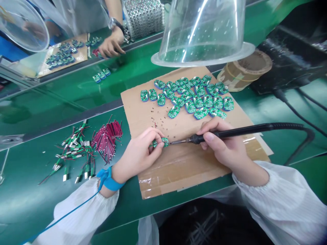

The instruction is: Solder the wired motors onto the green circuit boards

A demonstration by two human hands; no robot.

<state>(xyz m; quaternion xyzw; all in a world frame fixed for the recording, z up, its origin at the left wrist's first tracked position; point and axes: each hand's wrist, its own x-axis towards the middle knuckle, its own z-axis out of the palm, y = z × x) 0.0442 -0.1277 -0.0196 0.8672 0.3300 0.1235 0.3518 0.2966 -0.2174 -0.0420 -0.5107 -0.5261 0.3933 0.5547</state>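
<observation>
Over the cardboard sheet (176, 170), my left hand (144, 148) is closed on a small green circuit board (165, 141), pinched between thumb and fingers. My right hand (224, 144) grips a black soldering iron (230, 132) like a pen. The iron's metal tip points left and reaches the right edge of that board; whether it touches cannot be made out. Further back on the cardboard lie several circuit boards (198, 101) with blue undersides. Left of my left hand are a fan of thin red and black wires (107, 139) and a pile of small metal parts with green leads (76, 146).
A clear plastic funnel-shaped hood (201, 34) hangs over the back of the cardboard. Behind its right side stands a taped brown pot (247, 69). The iron's cable runs off right. Across the conveyor strip (138, 66), another person's hand (112, 44) is near three boards (101, 75).
</observation>
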